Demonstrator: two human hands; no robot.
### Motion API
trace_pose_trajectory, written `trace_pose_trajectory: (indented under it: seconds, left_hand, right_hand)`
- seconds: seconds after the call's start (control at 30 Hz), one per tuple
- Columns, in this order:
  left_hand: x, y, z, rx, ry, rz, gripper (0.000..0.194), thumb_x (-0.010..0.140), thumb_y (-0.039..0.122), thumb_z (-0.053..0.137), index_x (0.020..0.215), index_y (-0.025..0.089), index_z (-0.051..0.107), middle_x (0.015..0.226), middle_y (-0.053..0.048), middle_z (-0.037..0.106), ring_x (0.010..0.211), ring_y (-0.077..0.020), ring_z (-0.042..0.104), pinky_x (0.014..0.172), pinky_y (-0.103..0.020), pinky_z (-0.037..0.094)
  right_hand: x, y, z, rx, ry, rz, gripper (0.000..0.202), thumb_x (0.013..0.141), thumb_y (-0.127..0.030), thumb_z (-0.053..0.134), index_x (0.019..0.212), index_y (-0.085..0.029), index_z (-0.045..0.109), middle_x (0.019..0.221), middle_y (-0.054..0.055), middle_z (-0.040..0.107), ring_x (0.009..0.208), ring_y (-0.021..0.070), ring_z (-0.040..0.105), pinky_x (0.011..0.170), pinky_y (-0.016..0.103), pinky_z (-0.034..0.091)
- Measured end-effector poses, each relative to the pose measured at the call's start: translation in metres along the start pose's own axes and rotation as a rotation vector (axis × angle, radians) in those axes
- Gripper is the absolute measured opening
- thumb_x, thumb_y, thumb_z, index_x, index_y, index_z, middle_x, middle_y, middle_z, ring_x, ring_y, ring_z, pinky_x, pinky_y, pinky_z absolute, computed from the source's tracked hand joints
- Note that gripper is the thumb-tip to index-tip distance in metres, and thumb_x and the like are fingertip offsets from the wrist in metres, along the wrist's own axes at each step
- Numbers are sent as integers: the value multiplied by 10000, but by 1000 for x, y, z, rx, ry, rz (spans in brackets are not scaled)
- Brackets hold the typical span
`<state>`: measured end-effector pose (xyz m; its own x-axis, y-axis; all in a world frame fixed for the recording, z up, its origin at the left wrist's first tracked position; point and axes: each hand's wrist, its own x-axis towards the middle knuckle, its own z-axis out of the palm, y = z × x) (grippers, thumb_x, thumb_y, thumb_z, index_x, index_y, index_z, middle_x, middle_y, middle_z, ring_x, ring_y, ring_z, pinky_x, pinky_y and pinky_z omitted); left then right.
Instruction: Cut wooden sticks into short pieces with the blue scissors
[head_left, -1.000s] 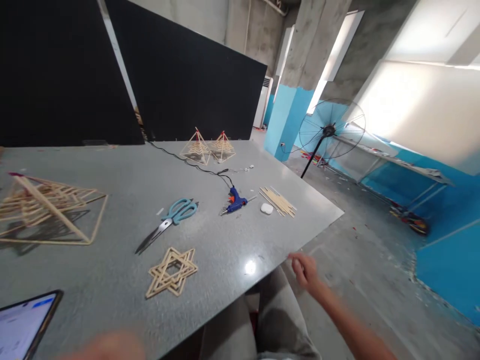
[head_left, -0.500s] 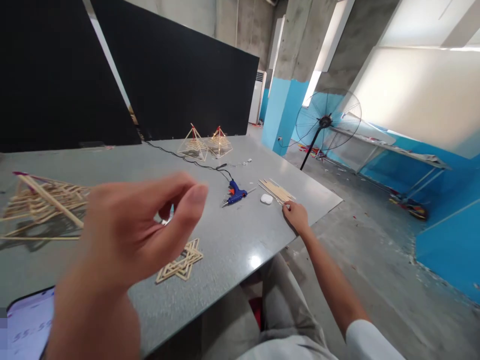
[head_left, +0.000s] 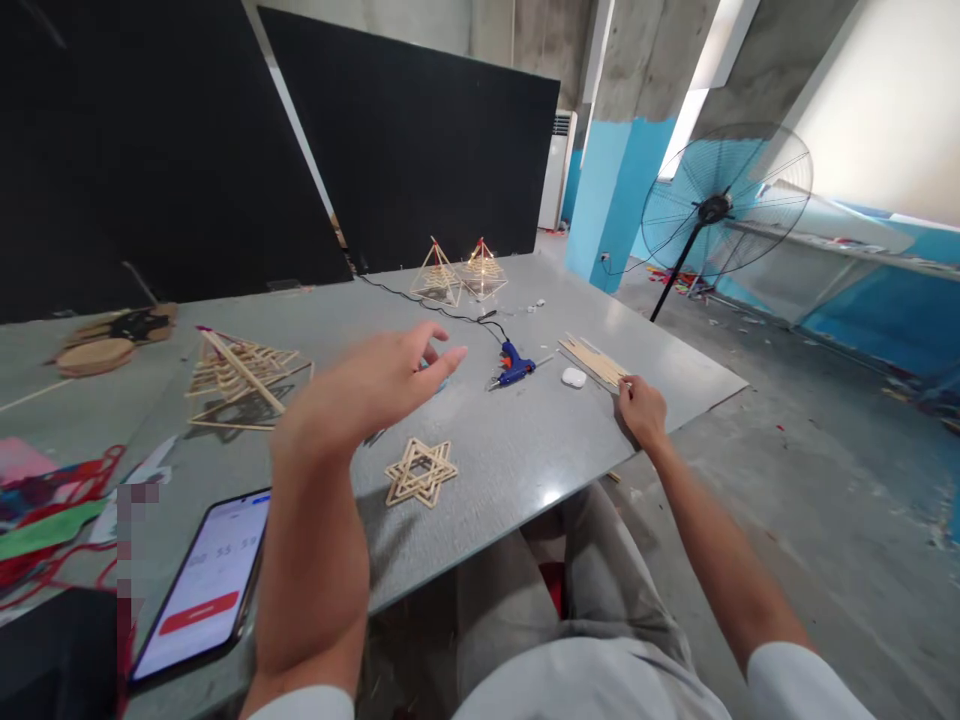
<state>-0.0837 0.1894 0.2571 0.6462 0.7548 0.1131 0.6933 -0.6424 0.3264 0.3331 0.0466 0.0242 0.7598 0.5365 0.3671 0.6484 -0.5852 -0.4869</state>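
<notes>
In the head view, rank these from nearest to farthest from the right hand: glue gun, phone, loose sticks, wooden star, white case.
From the right hand:
1. Loose sticks, at its fingers.
2. White case, just left of the sticks.
3. Glue gun, left of the case.
4. Wooden star, farther left.
5. Phone, far left.

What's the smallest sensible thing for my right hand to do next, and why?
Probably pinch one of the loose sticks and slide it free: your right hand is at their near end, while your left hand hovers open.
</notes>
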Motion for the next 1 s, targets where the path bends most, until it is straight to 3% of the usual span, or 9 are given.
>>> trace_pose_trajectory:
  seconds: [0.2,0.3,0.43,0.57,0.67,0.8,0.9,1.0]
  left_hand:
    - [-7,2,4,114,104,88,514,1045,561,478,1390,211,628,1066,-81,816,996,-332,766,837,-398,536]
    - [-11,9,3,138,70,80,501,1063,540,488,1409,199,614,1064,-83,817,980,-325,766,796,-378,517]
    - [-18,34,3,138,69,139,422,1097,497,477,1369,213,634,1051,-69,814,974,-298,757,738,-340,464]
    - [-17,47,16,158,17,173,381,1129,488,420,1271,248,679,1027,-55,809,914,-258,752,735,-326,457]
    - [-13,24,33,324,-132,-16,405,1111,492,430,1263,227,696,1096,-103,811,1002,-320,759,801,-366,503]
    - [-13,-35,58,380,-294,-246,475,975,595,622,1015,151,787,1030,-214,807,996,-419,771,832,-420,564]
    - [-20,-74,75,300,-417,-380,630,900,723,682,1025,116,793,861,-193,791,759,-367,779,720,-391,592]
    - [-27,-97,90,164,-504,-481,717,922,757,633,1147,86,745,713,-121,750,592,-298,727,550,-324,554]
  right_hand:
    - [8,19,-2,249,190,125,608,1064,-558,422,1191,-56,739,746,77,683,674,209,553,712,328,423]
    - [13,28,1,373,221,174,705,1022,-652,448,1134,-27,754,678,34,616,607,177,477,634,314,400]
    - [14,32,4,504,250,193,750,939,-734,512,1072,-44,776,629,-16,528,585,151,405,573,299,348]
    - [13,33,6,594,264,207,807,869,-800,547,1063,-51,778,593,-38,480,579,146,378,554,301,330]
    - [13,35,9,643,242,217,837,846,-834,554,1072,-59,773,577,-40,488,560,141,367,533,299,318]
    - [14,33,14,702,148,206,832,807,-849,603,1045,-69,766,569,-14,551,522,134,375,490,289,285]
    - [14,30,15,739,68,173,789,765,-828,664,996,-82,780,522,-26,528,494,129,364,477,286,260]
    - [14,27,14,757,43,144,763,758,-802,668,983,-85,797,490,-50,473,501,128,345,496,290,264]
